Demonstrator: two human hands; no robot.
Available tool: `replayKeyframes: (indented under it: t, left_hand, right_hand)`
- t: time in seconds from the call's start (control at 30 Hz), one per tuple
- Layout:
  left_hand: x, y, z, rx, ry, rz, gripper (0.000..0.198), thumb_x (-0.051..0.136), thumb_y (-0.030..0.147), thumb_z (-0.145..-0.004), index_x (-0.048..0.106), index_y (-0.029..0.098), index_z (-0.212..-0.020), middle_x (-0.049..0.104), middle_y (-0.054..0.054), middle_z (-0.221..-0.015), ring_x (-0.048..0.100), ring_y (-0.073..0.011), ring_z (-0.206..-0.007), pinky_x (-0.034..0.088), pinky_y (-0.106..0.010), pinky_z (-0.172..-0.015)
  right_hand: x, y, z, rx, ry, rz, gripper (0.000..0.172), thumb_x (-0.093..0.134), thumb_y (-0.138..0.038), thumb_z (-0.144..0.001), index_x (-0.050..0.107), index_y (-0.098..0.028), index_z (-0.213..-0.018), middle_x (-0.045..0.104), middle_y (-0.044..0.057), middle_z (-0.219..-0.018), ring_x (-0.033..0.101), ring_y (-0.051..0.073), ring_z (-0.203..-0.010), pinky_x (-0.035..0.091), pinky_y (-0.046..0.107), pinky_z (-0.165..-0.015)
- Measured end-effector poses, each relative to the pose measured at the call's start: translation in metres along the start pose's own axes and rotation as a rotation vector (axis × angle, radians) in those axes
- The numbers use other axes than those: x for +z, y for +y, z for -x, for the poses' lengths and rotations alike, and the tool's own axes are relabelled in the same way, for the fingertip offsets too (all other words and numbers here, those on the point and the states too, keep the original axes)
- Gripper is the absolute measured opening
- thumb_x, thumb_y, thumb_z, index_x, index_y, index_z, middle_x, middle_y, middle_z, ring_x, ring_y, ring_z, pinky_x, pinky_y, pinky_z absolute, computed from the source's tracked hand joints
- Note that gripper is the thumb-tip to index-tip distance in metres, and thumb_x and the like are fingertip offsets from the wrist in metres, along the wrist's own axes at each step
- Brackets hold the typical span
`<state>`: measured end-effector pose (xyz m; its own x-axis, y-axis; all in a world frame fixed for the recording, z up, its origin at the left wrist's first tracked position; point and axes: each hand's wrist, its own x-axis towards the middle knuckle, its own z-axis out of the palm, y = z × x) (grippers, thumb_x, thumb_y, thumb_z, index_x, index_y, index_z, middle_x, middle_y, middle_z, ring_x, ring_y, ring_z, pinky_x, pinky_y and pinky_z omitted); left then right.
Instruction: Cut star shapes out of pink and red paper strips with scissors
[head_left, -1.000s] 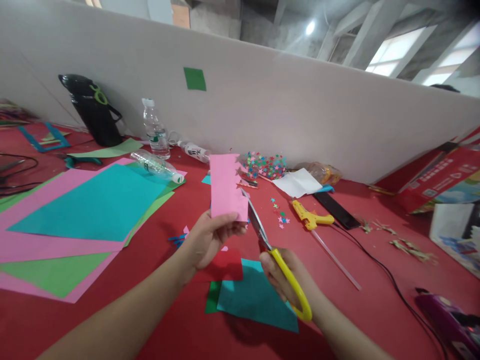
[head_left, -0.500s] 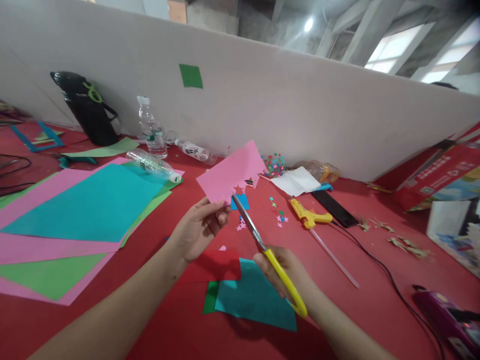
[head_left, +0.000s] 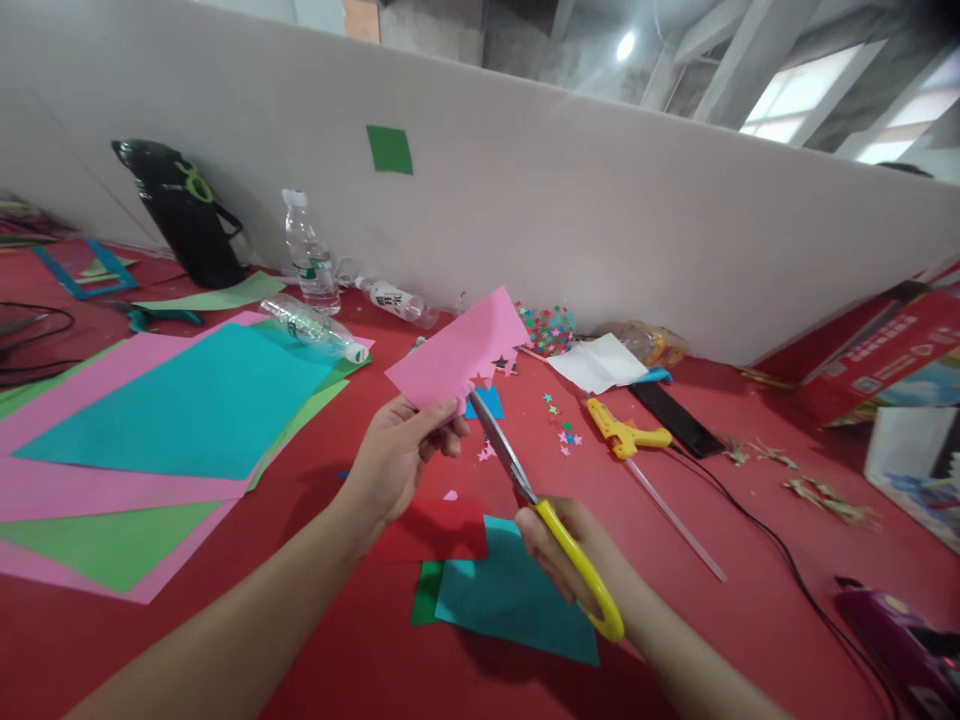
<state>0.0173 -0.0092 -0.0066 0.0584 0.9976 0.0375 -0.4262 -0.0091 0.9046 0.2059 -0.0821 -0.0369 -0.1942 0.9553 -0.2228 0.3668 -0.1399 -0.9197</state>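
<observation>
While notched pink paper, pinched by left fingers, is apparently being cut, steadiness is being required next. Yellow-handled metal scissors are being gripped by right fingers.

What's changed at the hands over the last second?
The pink paper, upright before, has swung clockwise in the left hand, its notched edge now facing down and right. More of the blue piece beyond it shows. Nothing was let go: the right hand still grips the scissors. The glue gun stayed put.
</observation>
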Motion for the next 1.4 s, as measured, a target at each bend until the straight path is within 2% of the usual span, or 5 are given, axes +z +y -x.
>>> replayKeyframes:
  t: [0.37,0.6,0.8,1.07,1.4]
  left_hand:
    - [-0.003,0.007,-0.002,0.009,0.007,-0.003,0.017,0.068,0.02,-0.074,0.063,0.014,-0.059,0.061,0.001,-0.052,0.046,-0.0045,-0.041,0.035,-0.017,-0.042]
    - [-0.003,0.003,-0.002,-0.123,-0.086,0.171,0.009,0.071,0.021,-0.077,0.068,0.013,-0.076,0.062,0.001,-0.063,0.049,-0.0035,-0.05,0.04,-0.014,-0.049]
    - [-0.001,0.001,-0.002,-0.065,0.021,0.194,0.009,0.071,0.022,-0.076,0.07,0.013,-0.076,0.064,-0.001,-0.065,0.055,-0.0062,-0.056,0.046,-0.016,-0.053]
    - [-0.002,-0.003,-0.003,0.116,0.056,-0.044,0.008,0.067,0.021,-0.077,0.067,0.014,-0.074,0.062,0.001,-0.061,0.052,-0.0076,-0.053,0.042,-0.019,-0.052]
    - [-0.004,-0.007,-0.002,0.183,0.068,-0.169,0.009,0.066,0.024,-0.079,0.065,0.016,-0.074,0.06,0.002,-0.061,0.051,-0.0084,-0.052,0.041,-0.021,-0.052]
  right_hand:
    - [-0.005,-0.006,-0.003,0.046,-0.079,0.037,0.056,0.047,-0.074,-0.078,0.033,-0.023,-0.057,0.025,-0.01,-0.039,0.027,0.005,-0.03,0.017,0.02,-0.031]
    - [-0.003,-0.01,-0.001,0.037,-0.045,-0.012,0.053,0.045,-0.07,-0.08,0.034,-0.023,-0.058,0.024,-0.011,-0.038,0.027,0.005,-0.03,0.019,0.019,-0.032]
    - [-0.001,-0.012,-0.002,0.069,-0.073,0.019,0.054,0.051,-0.071,-0.075,0.034,-0.023,-0.057,0.024,-0.011,-0.039,0.026,0.005,-0.03,0.015,0.02,-0.032]
    - [0.001,-0.001,-0.002,0.103,-0.077,0.008,0.054,0.049,-0.072,-0.077,0.041,-0.022,-0.06,0.028,-0.011,-0.037,0.027,0.005,-0.029,0.02,0.018,-0.03]
    - [-0.004,-0.01,-0.001,0.114,-0.149,0.077,0.047,0.046,-0.062,-0.082,0.046,-0.021,-0.061,0.034,-0.009,-0.038,0.032,0.007,-0.029,0.025,0.02,-0.032]
